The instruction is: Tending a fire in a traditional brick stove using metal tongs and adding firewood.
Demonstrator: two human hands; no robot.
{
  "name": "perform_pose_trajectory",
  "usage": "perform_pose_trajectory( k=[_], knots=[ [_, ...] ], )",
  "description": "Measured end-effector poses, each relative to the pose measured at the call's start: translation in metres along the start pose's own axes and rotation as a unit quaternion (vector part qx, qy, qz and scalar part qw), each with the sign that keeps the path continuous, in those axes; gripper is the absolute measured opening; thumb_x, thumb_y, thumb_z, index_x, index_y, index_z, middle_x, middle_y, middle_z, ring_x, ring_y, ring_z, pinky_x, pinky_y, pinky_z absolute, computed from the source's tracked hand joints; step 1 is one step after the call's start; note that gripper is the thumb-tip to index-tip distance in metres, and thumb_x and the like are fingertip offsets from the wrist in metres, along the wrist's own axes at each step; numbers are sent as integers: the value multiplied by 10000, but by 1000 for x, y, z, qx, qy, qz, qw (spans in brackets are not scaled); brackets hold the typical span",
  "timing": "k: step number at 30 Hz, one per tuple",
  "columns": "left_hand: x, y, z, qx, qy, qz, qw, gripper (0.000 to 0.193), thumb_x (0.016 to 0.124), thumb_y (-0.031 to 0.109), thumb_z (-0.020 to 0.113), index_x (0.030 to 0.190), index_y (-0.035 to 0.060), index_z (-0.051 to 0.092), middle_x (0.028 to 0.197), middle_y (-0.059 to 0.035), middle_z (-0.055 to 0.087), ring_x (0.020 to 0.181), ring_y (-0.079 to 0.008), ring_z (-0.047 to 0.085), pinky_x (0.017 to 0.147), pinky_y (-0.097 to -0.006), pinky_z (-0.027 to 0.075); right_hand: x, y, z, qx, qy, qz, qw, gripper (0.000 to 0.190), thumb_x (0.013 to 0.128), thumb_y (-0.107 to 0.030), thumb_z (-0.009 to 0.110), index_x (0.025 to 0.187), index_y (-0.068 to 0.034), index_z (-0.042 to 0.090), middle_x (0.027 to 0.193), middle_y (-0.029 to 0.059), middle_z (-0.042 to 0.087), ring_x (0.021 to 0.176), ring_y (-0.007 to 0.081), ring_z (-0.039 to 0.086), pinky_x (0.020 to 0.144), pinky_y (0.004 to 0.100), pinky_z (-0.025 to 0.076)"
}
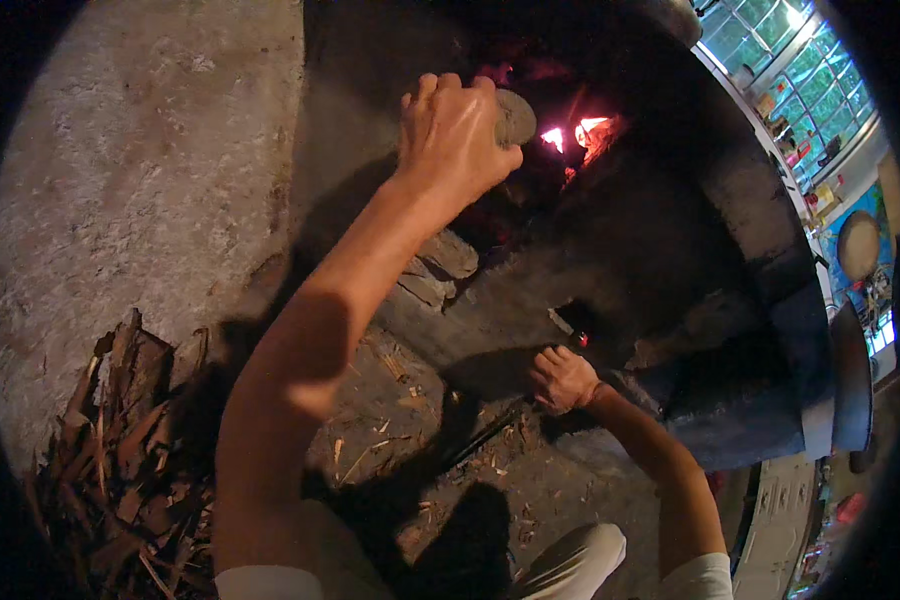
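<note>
My left hand (454, 139) reaches out over the dark stove, fingers curled around a rounded grey piece (516, 118); whether it is stone or a log end is unclear. Just to its right, flames (592, 133) glow inside the blackened masonry stove (615, 247). Beneath my left forearm lie thick grey chunks (450, 259) that look like wood or stone. My right hand (564, 381), fingers bent, is lower down beside a small dark opening (576, 319) with a red ember in it. A dark rod (487, 436) ends close to this hand; any grip on it is hidden.
A heap of split firewood and bark (127, 465) lies at the lower left, against a rough plastered wall (157, 150). Wood chips litter the floor (390, 420). A barred window (825, 90), crowded sill and pale cabinet (776, 517) are at the right.
</note>
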State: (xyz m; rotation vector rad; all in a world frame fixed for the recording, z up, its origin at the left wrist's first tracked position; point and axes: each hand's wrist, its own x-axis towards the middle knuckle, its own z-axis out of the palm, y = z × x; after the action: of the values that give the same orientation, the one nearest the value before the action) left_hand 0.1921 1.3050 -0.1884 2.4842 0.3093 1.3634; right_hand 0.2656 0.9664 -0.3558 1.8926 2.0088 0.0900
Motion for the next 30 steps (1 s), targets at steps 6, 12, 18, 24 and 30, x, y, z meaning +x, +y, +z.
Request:
perform_pose_trajectory(
  k=[6, 12, 18, 24, 30],
  knots=[
    [7, 3, 10, -17, 4, -18, 1000, 524, 592, 334, 740, 975, 5, 601, 927, -217, 596, 922, -379, 554, 787, -460, 472, -2, 2, 2, -16, -23, 3, 1000, 417, 728, -370, 597, 992, -48, 612, 986, 92, 503, 957, 256, 451, 804, 343, 372],
    [15, 0, 16, -61, -50, -60, 995, 506, 579, 368, 730, 919, 9, 622, 919, -238, 613, 908, -401, 581, 788, -470, 482, 0, -3, -1, 7, -26, 18, 999, 433, 714, -368, 606, 1013, -54, 599, 991, 86, 505, 946, 258, 458, 797, 355, 383],
    [18, 5, 8, -49, -96, -91, 990, 558, 580, 410, 730, 952, 12, 609, 990, -239, 598, 956, -403, 561, 818, -467, 465, 3, -2, -6, 20, 66, -2, 998, 350, 616, -324, 641, 883, -100, 614, 858, 74, 473, 827, 236, 473, 693, 348, 373],
    [-14, 6, -9, -90, 27, -76, 993, 813, 609, 456, 741, 1210, -15, 458, 1175, -229, 472, 1074, -371, 453, 922, -439, 381, -3, -2, -1, -11, 28, 12, 999, 363, 642, -356, 639, 893, -96, 612, 888, 83, 480, 880, 235, 462, 745, 357, 376],
    [-41, -3, -23, -135, 73, -117, 981, 786, 649, 329, 769, 1238, -59, 423, 1183, -215, 465, 1104, -347, 454, 930, -415, 383, 6, -8, 4, -7, 11, 4, 1000, 359, 734, -311, 579, 962, -35, 604, 991, 88, 516, 969, 243, 457, 828, 362, 373]
  ],
)
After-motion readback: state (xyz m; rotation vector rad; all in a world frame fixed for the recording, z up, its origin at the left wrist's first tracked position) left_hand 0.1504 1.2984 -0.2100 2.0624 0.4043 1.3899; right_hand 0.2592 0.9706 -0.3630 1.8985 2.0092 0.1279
